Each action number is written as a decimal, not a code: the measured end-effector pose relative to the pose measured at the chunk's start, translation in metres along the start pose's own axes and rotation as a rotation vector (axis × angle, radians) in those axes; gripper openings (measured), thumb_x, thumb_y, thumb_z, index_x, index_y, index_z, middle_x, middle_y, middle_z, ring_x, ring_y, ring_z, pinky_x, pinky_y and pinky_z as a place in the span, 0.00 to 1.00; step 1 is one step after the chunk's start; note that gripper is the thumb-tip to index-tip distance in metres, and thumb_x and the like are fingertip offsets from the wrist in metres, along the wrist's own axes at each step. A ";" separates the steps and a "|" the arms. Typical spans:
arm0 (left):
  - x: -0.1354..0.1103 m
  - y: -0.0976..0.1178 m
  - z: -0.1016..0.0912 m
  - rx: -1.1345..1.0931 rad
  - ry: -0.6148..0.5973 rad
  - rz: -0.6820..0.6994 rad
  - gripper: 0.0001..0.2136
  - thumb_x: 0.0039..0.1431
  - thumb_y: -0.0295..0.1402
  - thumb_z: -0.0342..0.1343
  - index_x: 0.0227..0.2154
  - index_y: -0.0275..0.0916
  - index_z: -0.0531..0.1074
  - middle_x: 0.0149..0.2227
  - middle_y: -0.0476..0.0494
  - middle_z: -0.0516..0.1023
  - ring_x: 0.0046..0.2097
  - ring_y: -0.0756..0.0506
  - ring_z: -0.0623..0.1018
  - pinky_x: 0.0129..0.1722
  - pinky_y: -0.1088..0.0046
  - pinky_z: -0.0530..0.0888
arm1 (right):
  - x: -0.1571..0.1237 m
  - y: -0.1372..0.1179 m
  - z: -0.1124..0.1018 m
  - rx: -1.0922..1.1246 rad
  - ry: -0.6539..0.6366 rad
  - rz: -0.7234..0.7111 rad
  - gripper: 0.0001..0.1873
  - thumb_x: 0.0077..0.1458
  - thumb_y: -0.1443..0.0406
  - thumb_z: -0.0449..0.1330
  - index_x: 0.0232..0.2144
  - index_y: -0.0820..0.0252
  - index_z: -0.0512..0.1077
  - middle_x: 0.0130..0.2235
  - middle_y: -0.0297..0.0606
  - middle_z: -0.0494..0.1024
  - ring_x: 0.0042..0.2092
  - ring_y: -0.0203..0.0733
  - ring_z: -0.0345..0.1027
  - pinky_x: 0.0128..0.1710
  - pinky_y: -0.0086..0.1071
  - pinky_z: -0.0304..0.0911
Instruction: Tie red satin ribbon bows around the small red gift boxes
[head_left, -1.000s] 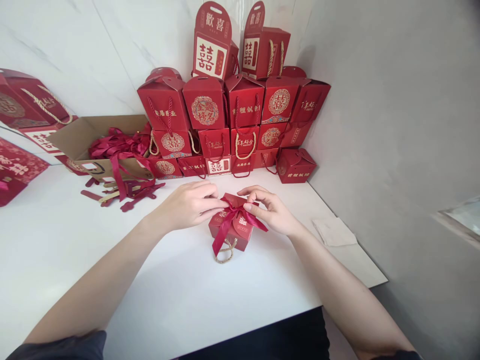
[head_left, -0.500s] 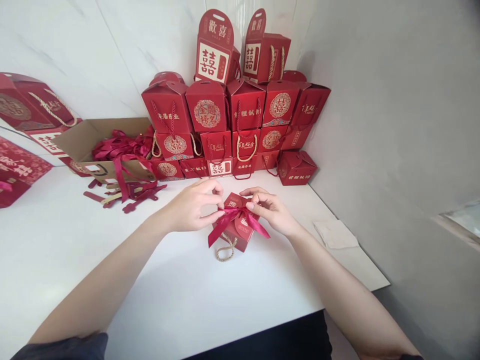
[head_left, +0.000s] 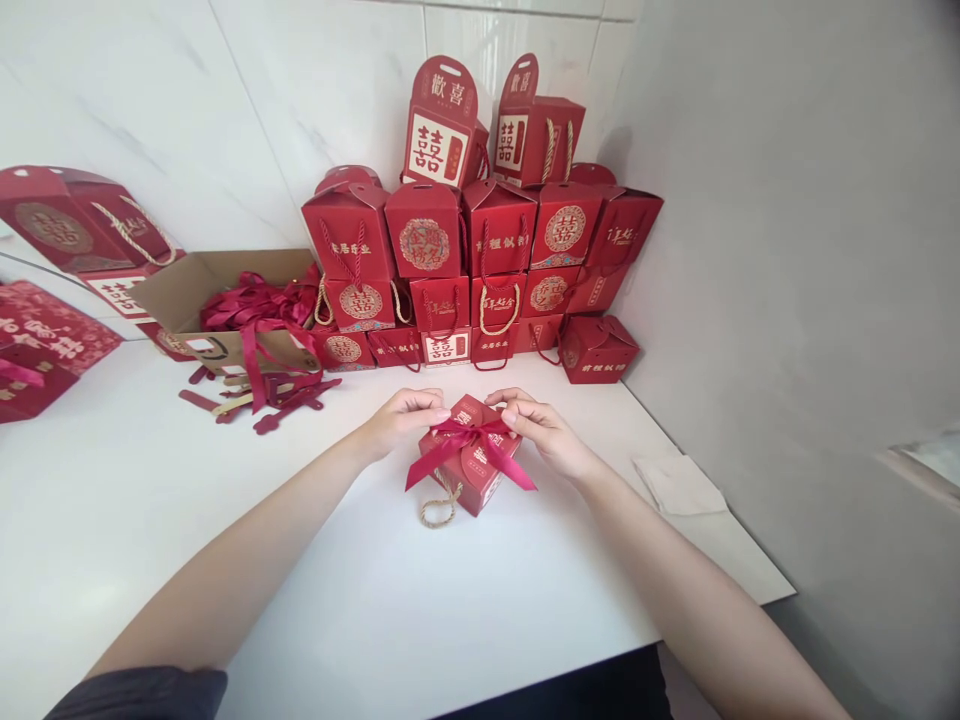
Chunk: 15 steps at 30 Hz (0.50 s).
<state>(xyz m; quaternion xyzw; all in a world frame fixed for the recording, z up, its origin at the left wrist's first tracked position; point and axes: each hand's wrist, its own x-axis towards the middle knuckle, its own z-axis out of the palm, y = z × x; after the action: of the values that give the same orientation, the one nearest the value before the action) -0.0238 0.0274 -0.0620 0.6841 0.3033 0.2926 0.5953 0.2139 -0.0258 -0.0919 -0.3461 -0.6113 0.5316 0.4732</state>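
Note:
A small red gift box (head_left: 474, 487) with gold print sits on the white table in front of me. Across its top lies a dark pink satin ribbon (head_left: 426, 466) tied in a bow, its two tails hanging toward me. My left hand (head_left: 409, 415) pinches the bow's left loop between thumb and fingers. At the other side, my right hand (head_left: 541, 432) has thumb and fingers closed on the right loop. A twisted gold cord handle (head_left: 438, 512) hangs from the box's near left side onto the table.
Stacked red gift boxes (head_left: 424, 235) line the back wall. A cardboard box (head_left: 225, 345) of ribbons stands at the left, with several flat red and gold strips (head_left: 262, 398) before it. A white cloth or paper (head_left: 681, 484) lies by the right edge.
My left hand has turned and its fingers have closed further on the left loop. The bow looks spread flatter, and the view has tilted up slightly.

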 end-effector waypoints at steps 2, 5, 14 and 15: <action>-0.001 -0.009 0.004 -0.097 0.009 -0.013 0.19 0.56 0.40 0.57 0.17 0.35 0.61 0.24 0.51 0.61 0.25 0.53 0.63 0.28 0.74 0.62 | 0.000 0.005 -0.002 0.013 -0.016 -0.017 0.20 0.58 0.52 0.58 0.23 0.59 0.68 0.49 0.41 0.68 0.50 0.44 0.64 0.49 0.37 0.61; -0.003 -0.019 0.008 -0.135 0.021 -0.021 0.20 0.58 0.43 0.53 0.18 0.37 0.57 0.22 0.53 0.58 0.23 0.53 0.61 0.26 0.74 0.62 | 0.001 0.007 -0.002 0.014 -0.022 -0.030 0.20 0.58 0.51 0.58 0.23 0.59 0.68 0.48 0.41 0.68 0.50 0.44 0.65 0.50 0.38 0.61; -0.008 0.001 -0.016 -0.002 -0.135 -0.102 0.12 0.51 0.39 0.64 0.28 0.31 0.78 0.16 0.50 0.67 0.19 0.55 0.61 0.19 0.77 0.54 | -0.008 -0.030 -0.025 -0.300 0.153 -0.050 0.16 0.59 0.51 0.57 0.33 0.57 0.72 0.35 0.37 0.75 0.39 0.41 0.69 0.43 0.35 0.63; -0.009 0.006 -0.016 0.012 -0.187 -0.126 0.14 0.54 0.40 0.62 0.29 0.32 0.79 0.14 0.51 0.64 0.17 0.55 0.58 0.18 0.76 0.52 | -0.010 -0.034 -0.029 -0.341 0.134 0.008 0.20 0.60 0.50 0.55 0.29 0.59 0.72 0.31 0.36 0.75 0.35 0.40 0.70 0.41 0.35 0.64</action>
<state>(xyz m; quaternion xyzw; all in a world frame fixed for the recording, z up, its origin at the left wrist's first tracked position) -0.0414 0.0306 -0.0547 0.6915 0.2904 0.1876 0.6343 0.2476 -0.0326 -0.0611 -0.4585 -0.6581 0.3981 0.4452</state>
